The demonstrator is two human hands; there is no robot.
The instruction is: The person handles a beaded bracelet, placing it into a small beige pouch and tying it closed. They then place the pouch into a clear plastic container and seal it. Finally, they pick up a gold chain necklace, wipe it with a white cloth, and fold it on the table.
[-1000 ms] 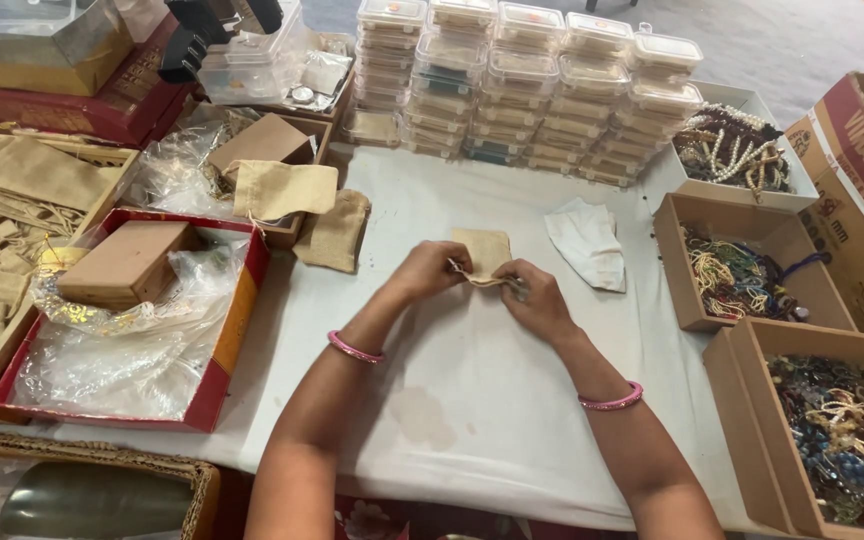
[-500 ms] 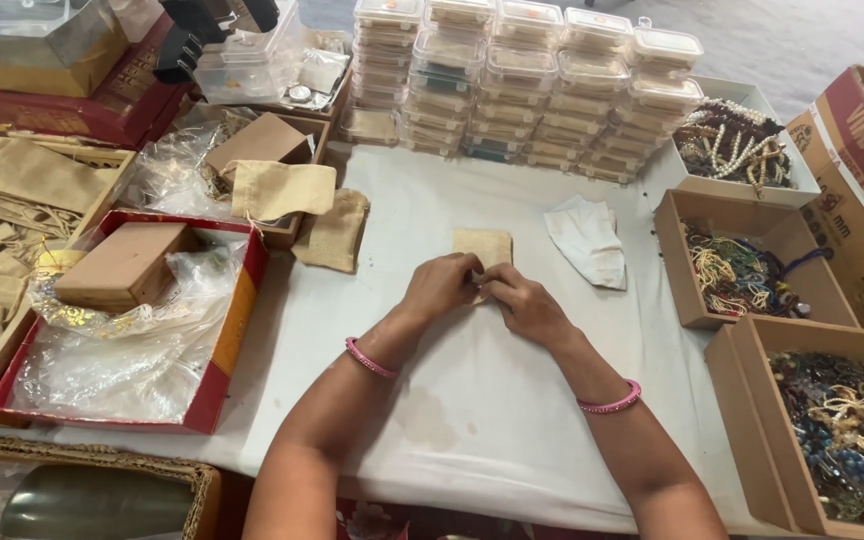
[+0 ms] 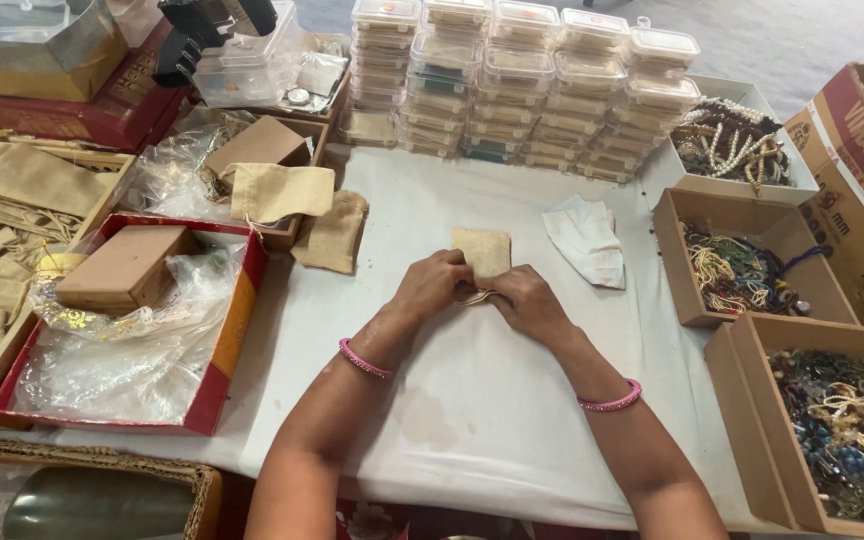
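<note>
Your left hand [image 3: 435, 283] and right hand [image 3: 528, 300] pinch the small beige cloth pouch's [image 3: 482, 251] drawstring between them; uneven pulling could snag it.

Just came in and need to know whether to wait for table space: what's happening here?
A person seated at the white-covered table has both hands on a small beige cloth pouch. The left hand and right hand meet at its near end, fingers pinched on the drawstring there. Flat on the cloth beside it lies a white pouch. Stacked clear plastic boxes stand behind, and cardboard boxes of beaded strings sit to the right.
</note>
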